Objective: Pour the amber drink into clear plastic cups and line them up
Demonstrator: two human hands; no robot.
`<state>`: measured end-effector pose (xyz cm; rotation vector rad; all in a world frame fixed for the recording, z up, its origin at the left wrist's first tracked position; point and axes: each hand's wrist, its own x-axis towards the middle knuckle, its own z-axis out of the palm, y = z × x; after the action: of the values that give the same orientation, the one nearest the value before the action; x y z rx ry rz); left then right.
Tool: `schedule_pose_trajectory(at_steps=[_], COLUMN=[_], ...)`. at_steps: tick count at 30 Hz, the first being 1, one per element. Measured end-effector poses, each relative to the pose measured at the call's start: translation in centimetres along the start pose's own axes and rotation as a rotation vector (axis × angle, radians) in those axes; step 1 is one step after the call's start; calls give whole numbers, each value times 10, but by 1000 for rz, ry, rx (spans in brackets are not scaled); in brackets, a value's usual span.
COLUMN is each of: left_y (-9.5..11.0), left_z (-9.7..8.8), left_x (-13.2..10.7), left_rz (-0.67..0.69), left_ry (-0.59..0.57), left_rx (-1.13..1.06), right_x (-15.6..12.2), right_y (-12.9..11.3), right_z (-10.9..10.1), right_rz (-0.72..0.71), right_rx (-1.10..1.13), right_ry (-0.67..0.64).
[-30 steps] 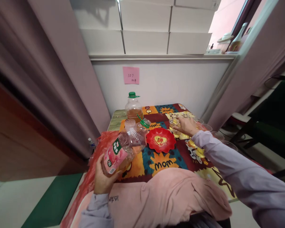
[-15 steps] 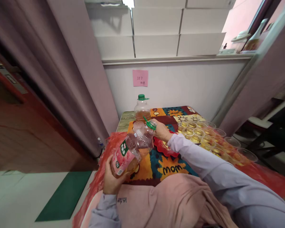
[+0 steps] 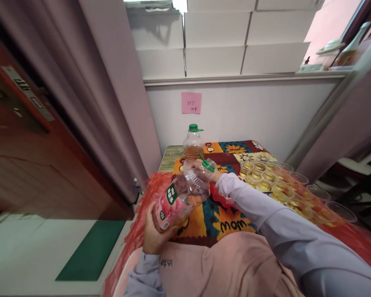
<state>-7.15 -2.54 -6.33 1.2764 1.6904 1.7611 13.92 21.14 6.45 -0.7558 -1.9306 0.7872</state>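
A large clear juice bottle (image 3: 173, 202) with a pink label leans to the right in front of me. My left hand (image 3: 156, 233) is wrapped round its lower part. Green plastic rings the bottle's neck, and its uncapped mouth (image 3: 211, 163) points up and right. Behind the neck is my right hand (image 3: 217, 176), reaching left toward a second bottle. Its fingers are mostly hidden by the tilted bottle, so their grip is unclear. That second juice bottle (image 3: 193, 142) stands upright at the back with a green cap. A red scalloped tray (image 3: 224, 198) lies under my right forearm.
Several clear plastic cups (image 3: 268, 177) with yellowish contents crowd the table's right side. A patterned cloth (image 3: 231, 222) and red plastic sheeting (image 3: 136, 231) cover the table. A pink note (image 3: 191, 103) is on the wall behind. A wooden door (image 3: 49, 165) is at left.
My right hand has moved left from the tilted bottle's mouth to behind its neck. My left hand keeps its hold. The whole view has shifted slightly.
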Motion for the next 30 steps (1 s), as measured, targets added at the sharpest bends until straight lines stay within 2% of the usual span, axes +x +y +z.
schedule_pose_trajectory(at_steps=[3, 8, 12, 18, 21, 25, 26, 28, 30], left_y=[1, 3, 8, 7, 5, 8, 9, 11, 12], left_z=[0, 0, 0, 0, 0, 0, 0, 1, 1], left_x=[-1, 0, 1, 2, 2, 3, 3, 3, 4], left_rz=[19, 62, 25, 39, 20, 8, 10, 17, 16], left_ry=[23, 33, 0, 19, 27, 2, 2, 10, 16], left_rx=[14, 52, 30, 67, 71, 69, 70, 76, 79], right_x=[2, 2, 2, 3, -6, -38, -49, -72, -94], right_y=[2, 6, 10, 13, 13, 18, 21, 29, 37], right_z=[-2, -7, -6, -11, -34, -81, -92, -109, -118], right_rz=[-18, -53, -76, -98, -110, -91, -78, -44, -7], right_rx=[-15, -38, -50, -88, -122, -229, -300, -531, -643], right_ry=[-101, -112, -59, 107, 172, 196, 155, -6, -94])
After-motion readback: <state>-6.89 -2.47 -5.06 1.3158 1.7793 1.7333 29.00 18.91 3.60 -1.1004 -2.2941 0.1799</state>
